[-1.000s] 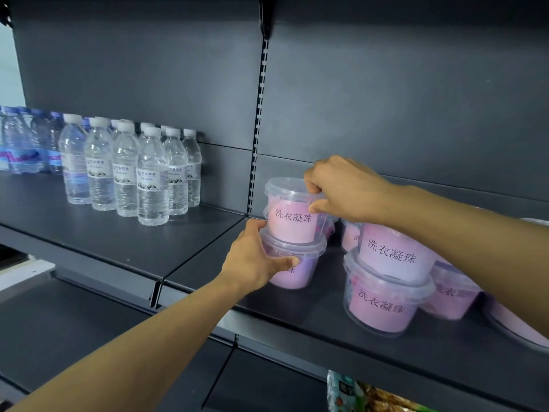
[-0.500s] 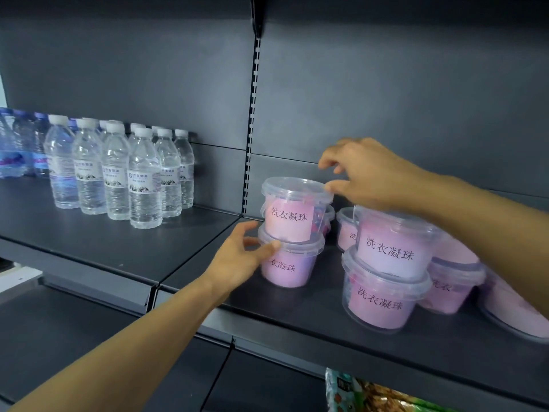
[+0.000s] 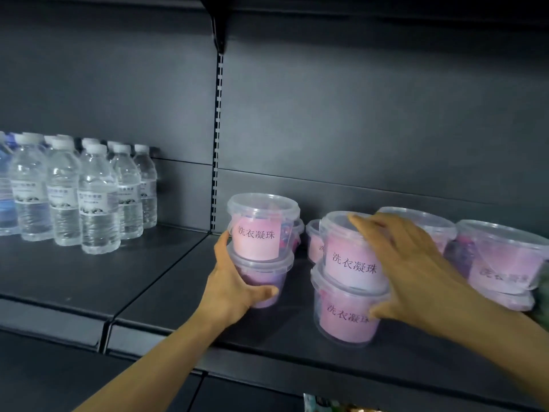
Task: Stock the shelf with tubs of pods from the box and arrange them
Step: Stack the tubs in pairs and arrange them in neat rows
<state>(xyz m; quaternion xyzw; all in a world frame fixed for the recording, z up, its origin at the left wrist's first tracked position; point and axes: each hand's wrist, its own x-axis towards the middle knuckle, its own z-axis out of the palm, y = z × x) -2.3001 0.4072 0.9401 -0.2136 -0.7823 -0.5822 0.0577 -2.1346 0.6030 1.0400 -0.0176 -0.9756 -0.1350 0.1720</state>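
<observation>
- Left of the left hand (image 3: 234,288) fingers: bare shelf (image 3: 166,281) up to the water bottles (image 3: 89,194).
- Between both hands' fingers: narrow gap, a rear tub (image 3: 314,242) behind it.
- Beyond the right hand (image 3: 416,272) fingertips: stacked tubs (image 3: 344,292), more tubs (image 3: 505,257) crowding rightward.
- Above: open, back panel (image 3: 356,129) behind.

My one head view sits close, facing the shelf (image 3: 166,295) front edge, looking slightly down

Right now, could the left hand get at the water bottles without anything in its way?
Probably yes. The left hand grips the bottom tub of the left stack, so must let go first; bare shelf lies between it and the water bottles.
</observation>
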